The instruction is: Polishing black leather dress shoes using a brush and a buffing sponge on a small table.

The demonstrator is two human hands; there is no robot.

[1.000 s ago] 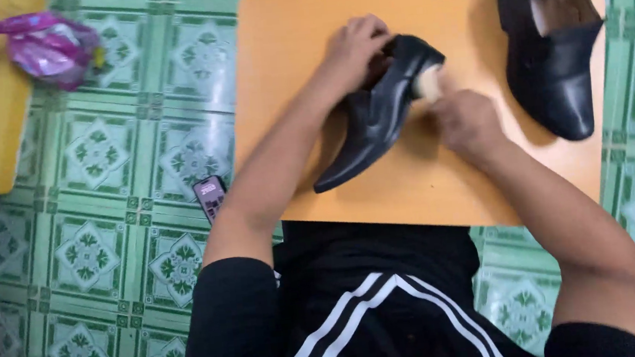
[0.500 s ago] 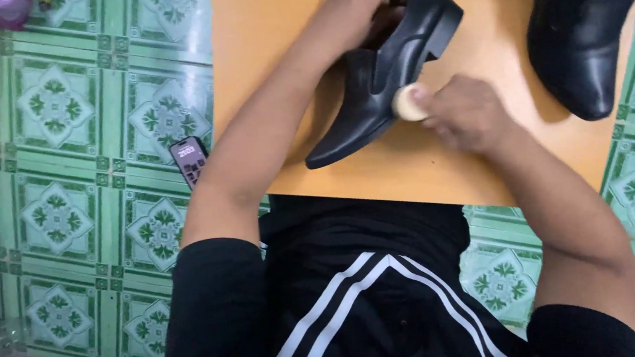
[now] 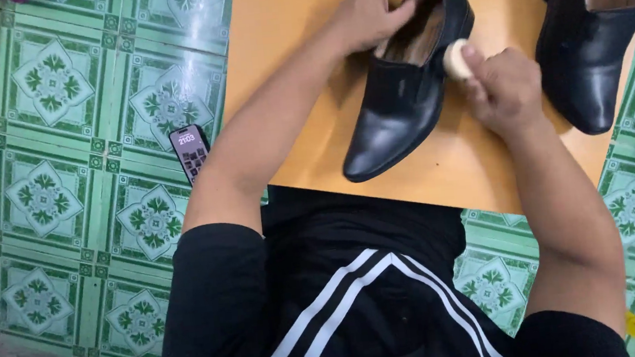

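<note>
Black shoe (image 3: 402, 94) long axis diagonal, toe toward person; left hand (image 3: 375, 9) grips heel, right hand (image 3: 501, 90) clutches sponge (image 3: 456, 59).

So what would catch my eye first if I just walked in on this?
Probably the black leather shoe on the orange board, gripped at its opening by the left hand while the right hand presses a pale round sponge to its side. A second black shoe sits at right, and a phone lies on the green patterned tiles.
</note>
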